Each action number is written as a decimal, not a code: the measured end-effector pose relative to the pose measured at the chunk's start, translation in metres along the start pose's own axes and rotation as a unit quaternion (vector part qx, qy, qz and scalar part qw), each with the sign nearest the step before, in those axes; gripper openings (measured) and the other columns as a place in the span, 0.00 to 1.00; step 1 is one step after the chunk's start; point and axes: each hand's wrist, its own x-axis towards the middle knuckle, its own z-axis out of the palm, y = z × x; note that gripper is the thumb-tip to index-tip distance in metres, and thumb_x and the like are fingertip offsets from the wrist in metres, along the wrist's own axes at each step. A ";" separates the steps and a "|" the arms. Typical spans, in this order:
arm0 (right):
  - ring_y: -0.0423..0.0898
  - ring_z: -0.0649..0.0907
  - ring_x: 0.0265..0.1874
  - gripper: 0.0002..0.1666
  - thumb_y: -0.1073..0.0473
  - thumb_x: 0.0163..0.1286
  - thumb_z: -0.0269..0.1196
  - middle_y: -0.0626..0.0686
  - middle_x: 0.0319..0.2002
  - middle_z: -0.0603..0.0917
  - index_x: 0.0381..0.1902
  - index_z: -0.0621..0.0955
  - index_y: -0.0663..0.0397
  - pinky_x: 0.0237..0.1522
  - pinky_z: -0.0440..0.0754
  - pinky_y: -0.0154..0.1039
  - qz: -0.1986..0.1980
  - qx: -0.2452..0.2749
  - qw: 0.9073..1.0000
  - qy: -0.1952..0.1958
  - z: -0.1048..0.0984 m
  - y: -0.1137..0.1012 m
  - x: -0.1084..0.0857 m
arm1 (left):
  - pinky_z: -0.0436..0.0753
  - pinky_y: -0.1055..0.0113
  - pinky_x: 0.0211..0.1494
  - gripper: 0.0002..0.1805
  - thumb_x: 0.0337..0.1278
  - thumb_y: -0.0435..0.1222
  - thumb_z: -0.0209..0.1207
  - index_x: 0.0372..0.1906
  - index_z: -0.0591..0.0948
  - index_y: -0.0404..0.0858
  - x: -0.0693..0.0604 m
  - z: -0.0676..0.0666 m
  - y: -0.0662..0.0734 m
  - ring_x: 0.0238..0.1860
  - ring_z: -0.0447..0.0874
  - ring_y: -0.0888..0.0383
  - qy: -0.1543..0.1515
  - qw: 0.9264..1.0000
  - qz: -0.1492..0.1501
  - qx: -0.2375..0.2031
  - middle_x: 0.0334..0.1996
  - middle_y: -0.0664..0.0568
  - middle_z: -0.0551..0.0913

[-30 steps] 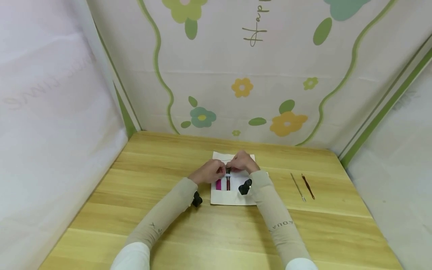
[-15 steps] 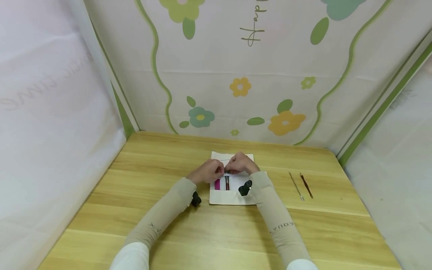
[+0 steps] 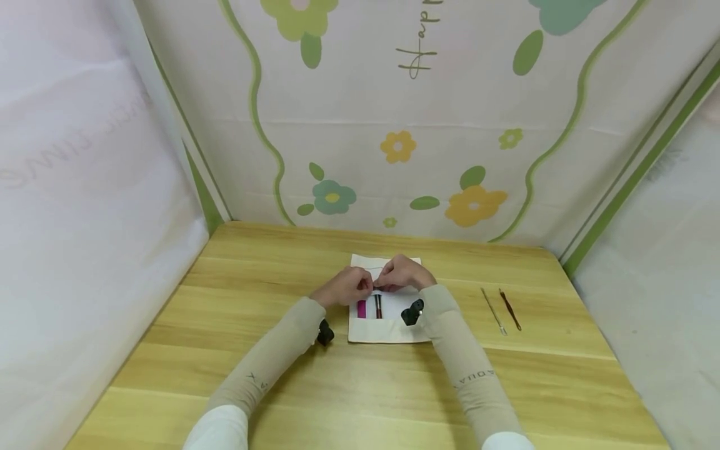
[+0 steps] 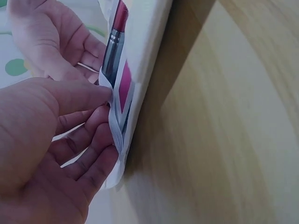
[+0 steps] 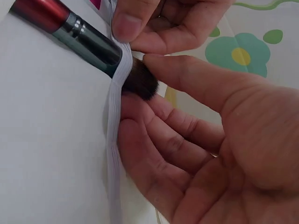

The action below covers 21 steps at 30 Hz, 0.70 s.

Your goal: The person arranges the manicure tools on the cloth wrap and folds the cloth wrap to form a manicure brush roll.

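Observation:
A makeup brush (image 5: 93,44) with a red handle, dark ferrule and dark bristles lies under a white elastic band (image 5: 113,135) on an open white fabric brush case (image 3: 388,331). My left hand (image 3: 350,286) pinches the band beside the brush, thumb on top, as the left wrist view shows. From the far side, my right hand (image 3: 404,273) pinches the bristle end, with thumb and fingers on opposite sides of it. The handle points toward me, its end reaching the case's near folded strip. Left of the brush, a magenta piece (image 4: 124,88) also sits under the band.
To the right of the case, a thin metallic tool (image 3: 494,311) and a slim reddish-brown tool (image 3: 510,309) lie on the wooden table (image 3: 337,400). Fabric walls with a flower print (image 3: 334,197) stand around the table's back and sides.
The brush has slid toward me beneath the band, so more dark ferrule shows on the near side. My right fingers have moved nearer the band; my left hand stays at it.

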 end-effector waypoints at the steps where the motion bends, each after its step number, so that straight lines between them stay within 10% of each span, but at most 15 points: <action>1: 0.44 0.90 0.34 0.09 0.57 0.68 0.73 0.53 0.35 0.92 0.39 0.91 0.59 0.43 0.89 0.38 -0.007 -0.004 1.000 0.002 -0.003 0.000 -0.003 | 0.79 0.70 0.42 0.06 0.67 0.27 0.64 0.33 0.84 0.38 0.000 0.000 0.000 0.34 0.77 0.61 0.003 1.000 0.001 0.000 0.31 0.52 0.84; 21: 0.50 0.87 0.45 0.16 0.53 0.71 0.71 0.57 0.46 0.89 0.49 0.86 0.59 0.50 0.86 0.51 -0.058 -0.158 0.983 0.071 -0.100 0.073 -0.096 | 0.83 0.70 0.43 0.04 0.69 0.30 0.64 0.36 0.87 0.38 0.015 0.002 0.031 0.34 0.79 0.61 -0.015 0.998 0.011 0.055 0.34 0.53 0.88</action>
